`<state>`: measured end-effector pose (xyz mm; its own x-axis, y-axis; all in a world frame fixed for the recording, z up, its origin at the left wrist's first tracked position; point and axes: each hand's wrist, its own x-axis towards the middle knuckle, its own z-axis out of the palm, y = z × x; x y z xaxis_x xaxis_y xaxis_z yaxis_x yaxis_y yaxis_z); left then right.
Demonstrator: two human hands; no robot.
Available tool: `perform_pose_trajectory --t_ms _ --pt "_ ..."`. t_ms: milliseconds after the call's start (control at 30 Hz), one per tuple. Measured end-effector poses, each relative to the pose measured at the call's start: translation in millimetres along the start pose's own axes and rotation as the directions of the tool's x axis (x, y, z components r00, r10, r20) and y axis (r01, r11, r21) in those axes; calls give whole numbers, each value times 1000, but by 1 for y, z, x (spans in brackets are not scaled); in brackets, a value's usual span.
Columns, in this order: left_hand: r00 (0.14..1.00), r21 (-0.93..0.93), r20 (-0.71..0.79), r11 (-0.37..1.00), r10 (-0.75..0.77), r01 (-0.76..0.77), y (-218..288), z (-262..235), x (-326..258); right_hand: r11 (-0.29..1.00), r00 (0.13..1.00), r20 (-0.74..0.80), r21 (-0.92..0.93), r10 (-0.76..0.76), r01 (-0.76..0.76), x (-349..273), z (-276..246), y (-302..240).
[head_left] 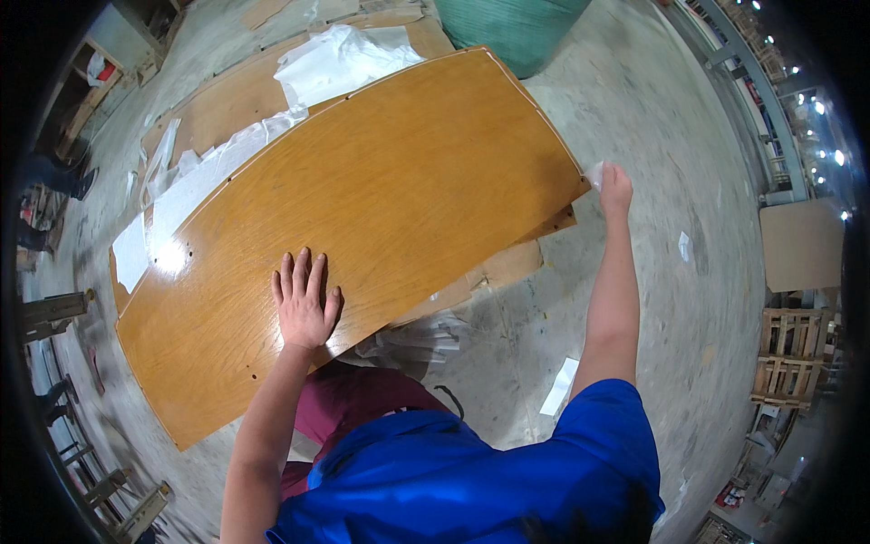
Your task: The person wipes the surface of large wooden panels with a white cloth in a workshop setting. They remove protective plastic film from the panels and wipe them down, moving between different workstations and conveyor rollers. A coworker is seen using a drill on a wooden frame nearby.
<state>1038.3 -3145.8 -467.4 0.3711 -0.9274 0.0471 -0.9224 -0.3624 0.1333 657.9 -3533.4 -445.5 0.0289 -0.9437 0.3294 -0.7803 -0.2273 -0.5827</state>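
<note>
A large brown wooden panel with a glossy grained face lies at a slant before me, with small dark holes near its edges. My left hand rests flat on its near left part, fingers stretched out. At the panel's right corner, my right hand is closed around a small whitish wad; whether it is cloth, paper or plastic I cannot tell. The wad is right by the panel's edge. Another wooden board pokes out from underneath at the right.
White foam sheeting and flattened cardboard lie beyond the panel. A green bulky sack stands at the far side. Wooden pallets are at the right. A white strip lies on the concrete floor. Another person's legs show at far left.
</note>
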Motion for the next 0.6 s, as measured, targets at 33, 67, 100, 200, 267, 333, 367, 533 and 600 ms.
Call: perform_pose_trajectory --t_ms 33,67,100,200,267,333,367,533,600 --pt "1000 2 3 1000 2 -2 0 1 0 1000 1000 8 -15 15 -15 -3 0 2" --pt "1000 3 7 1000 4 -4 0 1 0 999 999 15 -30 30 -30 -6 -1 4" --pt "1000 4 3 1000 3 -3 0 1 -1 1000 1000 4 -19 23 -23 -7 -2 3" --pt "1000 -5 -13 1000 2 -2 0 0 -4 1000 1000 -17 14 16 -15 -12 -4 0" --pt "1000 -4 -10 1000 -3 3 1 1 -6 999 999 -14 38 30 -29 -16 0 -2" --pt "1000 -9 -7 1000 0 0 2 1 -5 999 999 17 -18 46 -46 -15 -4 0" --pt "1000 -7 1 1000 -1 1 2 1 -5 998 998 36 -44 56 -54 -14 -5 3" --pt "1000 -50 -17 999 15 -16 0 3 -4 996 999 -4 -79 -51 51 -14 -4 25" --pt "995 -227 -88 972 48 -67 -1 14 1 999 986 -166 40 -6 13 10 -76 37"
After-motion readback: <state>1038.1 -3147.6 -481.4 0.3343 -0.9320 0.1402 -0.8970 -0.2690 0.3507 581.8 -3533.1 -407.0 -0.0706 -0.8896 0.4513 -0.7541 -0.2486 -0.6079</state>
